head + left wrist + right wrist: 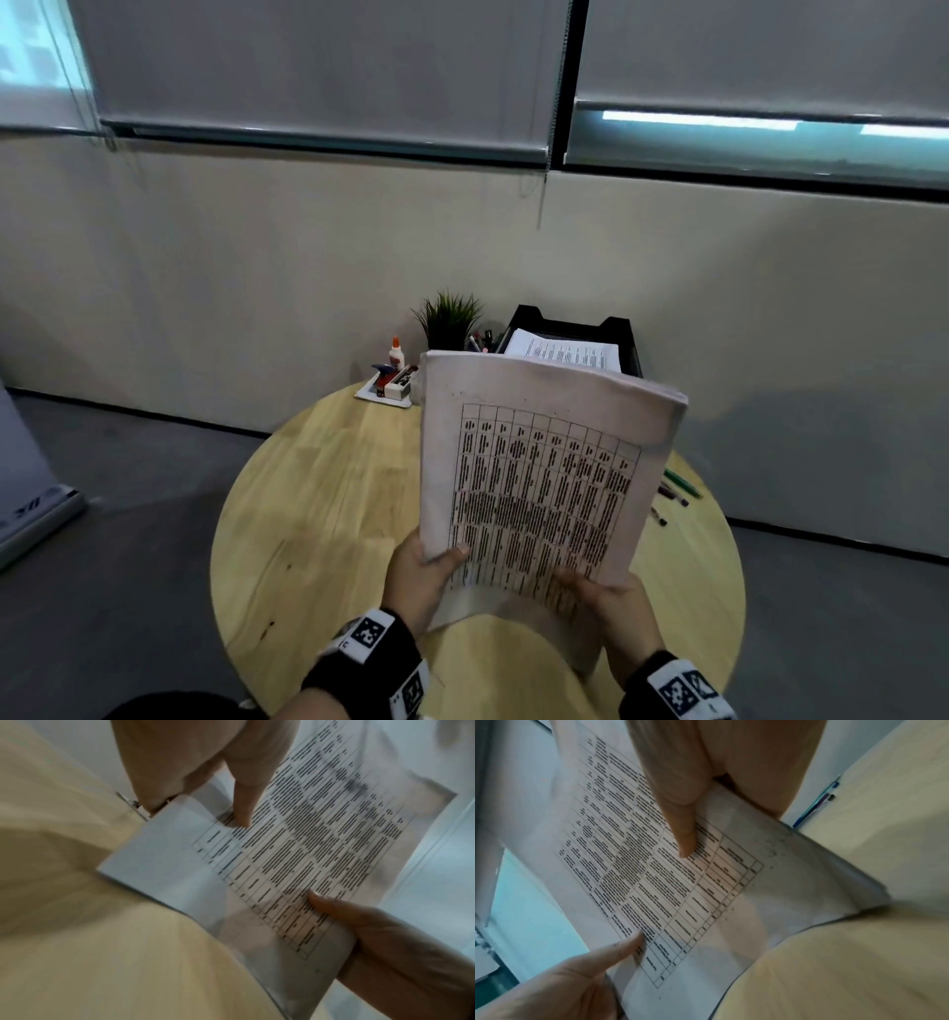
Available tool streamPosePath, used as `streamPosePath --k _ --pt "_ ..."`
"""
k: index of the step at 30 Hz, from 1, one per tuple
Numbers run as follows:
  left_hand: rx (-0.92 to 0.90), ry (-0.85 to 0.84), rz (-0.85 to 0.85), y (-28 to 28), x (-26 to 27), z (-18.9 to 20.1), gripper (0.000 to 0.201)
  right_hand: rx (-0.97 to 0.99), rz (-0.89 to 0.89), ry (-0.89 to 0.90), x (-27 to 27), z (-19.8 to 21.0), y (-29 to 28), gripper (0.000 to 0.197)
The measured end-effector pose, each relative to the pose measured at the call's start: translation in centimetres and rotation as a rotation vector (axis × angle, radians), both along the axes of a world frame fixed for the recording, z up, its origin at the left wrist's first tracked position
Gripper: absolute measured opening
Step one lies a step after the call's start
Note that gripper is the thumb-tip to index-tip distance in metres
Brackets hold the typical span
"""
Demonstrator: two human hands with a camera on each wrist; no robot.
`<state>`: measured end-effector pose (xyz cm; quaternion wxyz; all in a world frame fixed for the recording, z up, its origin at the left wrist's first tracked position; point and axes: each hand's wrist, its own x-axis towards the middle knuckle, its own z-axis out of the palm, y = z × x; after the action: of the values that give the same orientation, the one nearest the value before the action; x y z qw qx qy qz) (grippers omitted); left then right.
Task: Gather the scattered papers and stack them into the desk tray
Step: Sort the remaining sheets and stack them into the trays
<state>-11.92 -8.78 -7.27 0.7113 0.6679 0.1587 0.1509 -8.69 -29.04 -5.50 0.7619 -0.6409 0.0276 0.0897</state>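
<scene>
I hold a thick stack of papers (539, 473) upright over the round wooden table (318, 488); its top sheet bears a printed table. My left hand (429, 562) grips the lower left edge, thumb on the front. My right hand (608, 596) grips the lower right corner the same way. In the left wrist view my left thumb (244, 809) presses the stack of papers (321, 852). In the right wrist view my right thumb (684, 829) lies on the stack of papers (654, 882). The stack's bottom edge is near the tabletop; whether it touches I cannot tell. The black desk tray (624, 334) stands at the table's far edge with printed sheets (565, 352) in it.
Left of the tray stand a small potted plant (452, 318), a pen holder (480, 342), a glue bottle (396, 353) and a white dish (382, 397) of desk items. Loose pens (680, 485) lie at the table's right edge. A wall runs close behind the table.
</scene>
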Motion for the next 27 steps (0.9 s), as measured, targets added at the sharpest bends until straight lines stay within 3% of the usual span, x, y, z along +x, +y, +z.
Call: streamPosePath --k 5,9,13,18,20,22,27 --pt "0.082 0.104 -0.091 1.0 1.0 -1.1 0.019 -0.058 -0.015 -0.026 0.3 -0.2 0.2 0.019" --pt "0.173 0.124 -0.199 1.6 1.6 -0.2 0.021 0.026 0.003 0.002 0.0 0.9 -0.1 0.022" --pt "0.079 0.208 -0.299 1.7 0.9 -1.0 0.033 -0.003 -0.027 0.188 0.2 -1.9 -0.6 0.025" --pt "0.068 0.317 -0.585 2.3 -0.8 -1.6 0.047 -0.153 0.035 0.377 0.3 -3.4 -1.6 0.028" --pt "0.048 0.380 -0.728 2.7 -1.2 -1.7 0.062 -0.227 0.076 0.392 0.3 -3.2 -2.4 0.018" --pt "-0.075 0.478 -0.816 3.2 -1.7 -1.4 0.063 -0.218 0.096 0.391 0.5 -3.0 -2.8 0.011" --pt "-0.217 0.434 -0.903 4.1 -1.9 -0.3 0.069 -0.142 0.119 0.395 2.2 -2.5 -2.4 0.031"
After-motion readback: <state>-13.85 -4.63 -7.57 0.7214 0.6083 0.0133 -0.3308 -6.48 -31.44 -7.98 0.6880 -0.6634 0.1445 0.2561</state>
